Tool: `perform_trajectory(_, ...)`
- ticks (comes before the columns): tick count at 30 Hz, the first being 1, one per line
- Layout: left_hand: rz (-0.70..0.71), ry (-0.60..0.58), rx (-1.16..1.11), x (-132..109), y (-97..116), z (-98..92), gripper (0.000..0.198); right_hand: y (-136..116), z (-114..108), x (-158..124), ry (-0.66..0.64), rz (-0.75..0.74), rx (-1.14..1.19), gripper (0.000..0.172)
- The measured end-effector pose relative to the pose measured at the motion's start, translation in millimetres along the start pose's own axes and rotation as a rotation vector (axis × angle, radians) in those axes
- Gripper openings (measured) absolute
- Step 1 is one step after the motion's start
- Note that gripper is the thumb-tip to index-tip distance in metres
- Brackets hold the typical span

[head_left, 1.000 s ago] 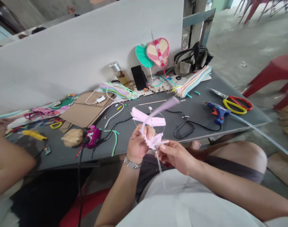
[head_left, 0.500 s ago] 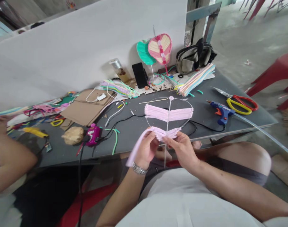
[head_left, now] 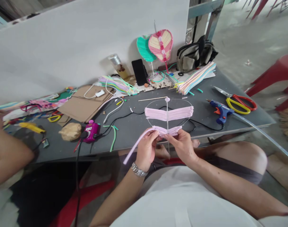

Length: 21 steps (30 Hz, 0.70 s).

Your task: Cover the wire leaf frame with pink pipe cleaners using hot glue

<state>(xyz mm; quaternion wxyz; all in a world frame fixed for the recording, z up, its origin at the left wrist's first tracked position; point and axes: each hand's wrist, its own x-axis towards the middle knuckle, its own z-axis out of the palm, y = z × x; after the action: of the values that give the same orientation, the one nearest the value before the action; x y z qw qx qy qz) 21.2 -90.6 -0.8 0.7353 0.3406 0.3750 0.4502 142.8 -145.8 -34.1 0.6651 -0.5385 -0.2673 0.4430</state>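
Both hands are closed. Left hand (head_left: 146, 149) and right hand (head_left: 183, 146) meet at the centre, fingertips (head_left: 155, 134) pinching a pale pink, pleated pipe-cleaner strip (head_left: 166, 130) from either side.

The work sits in the fingers: an oval thin-wire frame (head_left: 179, 102) on a straight clear rod (head_left: 168, 146). The rod runs up past the fingertips to a small pink knob (head_left: 167, 99) and drops below the hands. Directly above the fingers, a second pleated pink band (head_left: 169, 113) spans the oval. A long loose pink tail (head_left: 134, 148) trails down-left from the left-hand fingers. A metal-link wristwatch (head_left: 138, 169) sits below them on the left wrist.

Behind the fingers lies a grey worktable (head_left: 134, 127). Right of the fingers: blue glue gun (head_left: 220, 113), yellow-and-red scissors (head_left: 238, 104). Left of them: magenta glue gun (head_left: 91, 131), crumpled tan ball (head_left: 70, 131). Far ahead: pink heart-shaped fan (head_left: 160, 45). Well left of the fingers, a co-worker's forearm (head_left: 9, 154) rests by the table edge.
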Motion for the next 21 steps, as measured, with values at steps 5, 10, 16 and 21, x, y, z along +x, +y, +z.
perform_trajectory(5,-0.094,-0.022,0.000,-6,-3,3.7,0.029,9,-5,-1,0.013,-0.010,-0.039,0.037)
perform_trajectory(10,-0.103,-0.012,-0.007,-7,-7,4.2,0.028,11,-6,-2,-0.008,-0.002,-0.056,0.038)
perform_trajectory(16,-0.054,-0.031,-0.010,-6,-10,3.3,0.025,7,-5,-2,-0.018,-0.007,-0.060,0.035)
perform_trajectory(21,-0.037,-0.018,0.024,-6,-11,2.7,0.021,-4,0,-2,-0.049,0.066,0.009,0.034)
